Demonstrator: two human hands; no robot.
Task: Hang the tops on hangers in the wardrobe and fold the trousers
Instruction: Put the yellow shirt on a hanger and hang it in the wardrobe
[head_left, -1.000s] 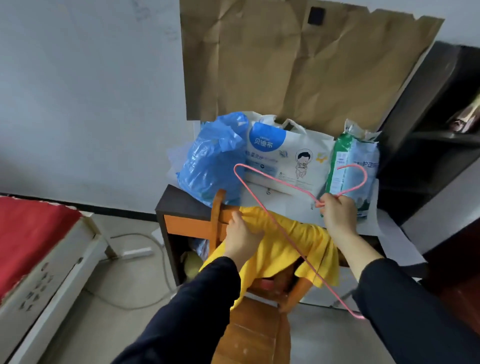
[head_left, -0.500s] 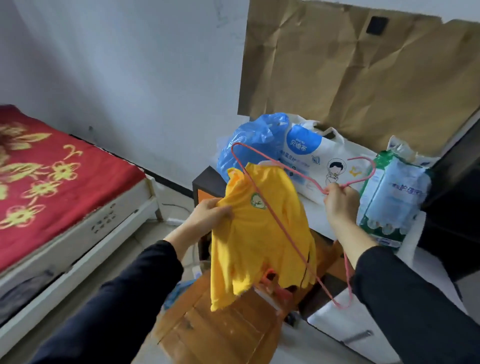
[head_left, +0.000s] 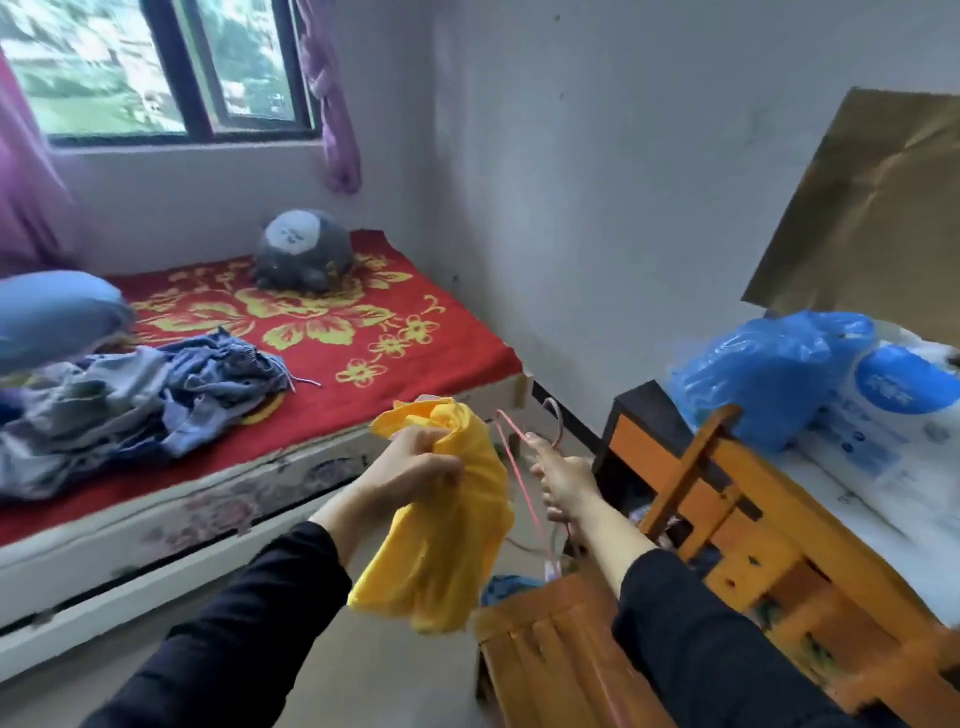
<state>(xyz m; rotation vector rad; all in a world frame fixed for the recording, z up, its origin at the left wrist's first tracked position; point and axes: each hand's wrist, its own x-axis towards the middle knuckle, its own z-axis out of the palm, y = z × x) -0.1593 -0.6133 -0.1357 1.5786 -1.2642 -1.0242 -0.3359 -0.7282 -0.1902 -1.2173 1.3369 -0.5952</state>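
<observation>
My left hand (head_left: 410, 470) grips a bunched yellow top (head_left: 447, 525) near its upper end, and the cloth hangs down below the fist. Just to its right, my right hand (head_left: 563, 478) holds a thin pink wire hanger (head_left: 511, 454) close to its hook, with the frame running down beside the top. Top and hanger are apart, both held in the air between the bed and the chair. On the bed at the left lies a heap of blue-grey clothes (head_left: 140, 400).
A bed with a red flowered cover (head_left: 322, 332) fills the left, with a grey plush toy (head_left: 304, 249) and a blue pillow (head_left: 52, 317). An orange wooden chair (head_left: 722, 551) stands at the lower right. Behind it, a dark cabinet (head_left: 641, 421) carries a blue plastic bag (head_left: 763, 374).
My view has swung left from the cabinet toward the bed. The left hand lifted the yellow top off the chair back and bunched it. The right hand kept hold of the hanger.
</observation>
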